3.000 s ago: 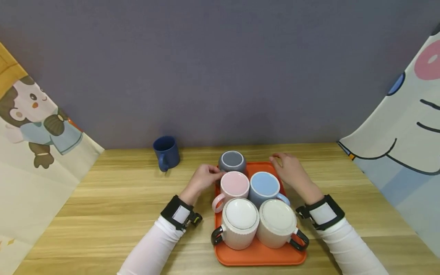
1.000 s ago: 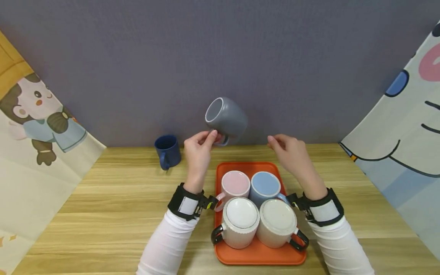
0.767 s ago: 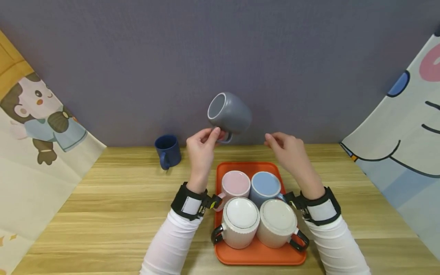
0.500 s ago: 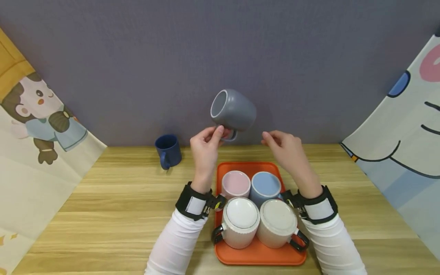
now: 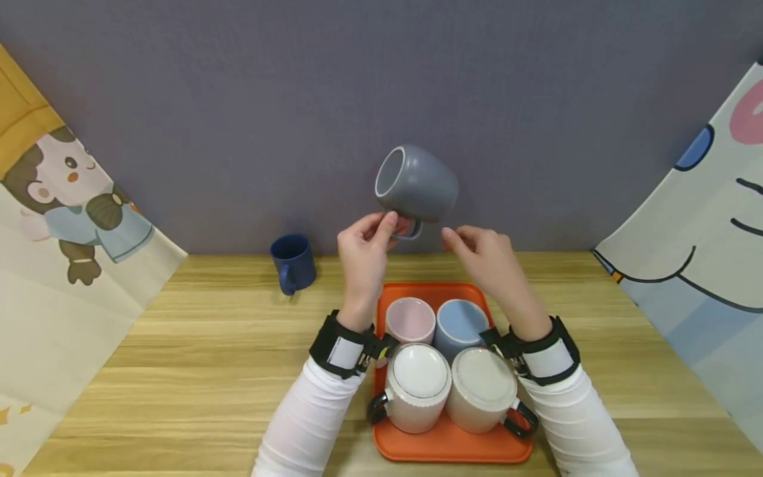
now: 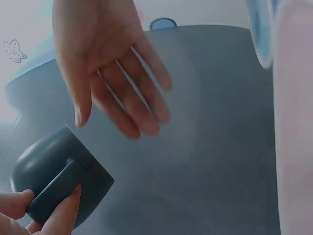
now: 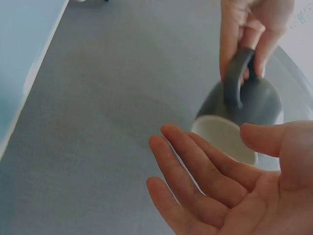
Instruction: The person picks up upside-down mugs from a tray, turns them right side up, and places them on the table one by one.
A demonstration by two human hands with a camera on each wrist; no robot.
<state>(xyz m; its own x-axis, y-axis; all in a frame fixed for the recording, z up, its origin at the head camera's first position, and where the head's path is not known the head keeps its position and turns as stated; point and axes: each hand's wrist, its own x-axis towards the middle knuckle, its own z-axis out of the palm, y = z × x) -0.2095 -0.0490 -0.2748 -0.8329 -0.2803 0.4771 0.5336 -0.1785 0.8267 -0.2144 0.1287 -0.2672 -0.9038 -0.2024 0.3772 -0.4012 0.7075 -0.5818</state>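
My left hand (image 5: 365, 258) grips a grey mug (image 5: 424, 185) by its handle, up in front of the grey wall. The mug is tilted on its side, its mouth turned left in the head view. My right hand (image 5: 491, 262) is just right of and below the mug, holding nothing; its fingers (image 7: 176, 164) are spread and relaxed in the right wrist view. Below both hands, an orange tray (image 5: 453, 452) bears upside-down mugs: a pink mug (image 5: 411, 318), a light blue mug (image 5: 461, 319), a white mug (image 5: 419, 381) and a cream mug (image 5: 484, 383).
A navy mug (image 5: 293, 265) stands upright on the wooden table (image 5: 197, 344), left of the tray near the wall (image 5: 238, 132). The black handles of the white and cream mugs stick out toward the tray's sides. Cartoon-printed panels flank the table.
The grey mug, upside down at the tray's back three seconds ago, was lifted by my left hand and tilted. Lately it rises and shifts right, while my right hand comes left toward it.
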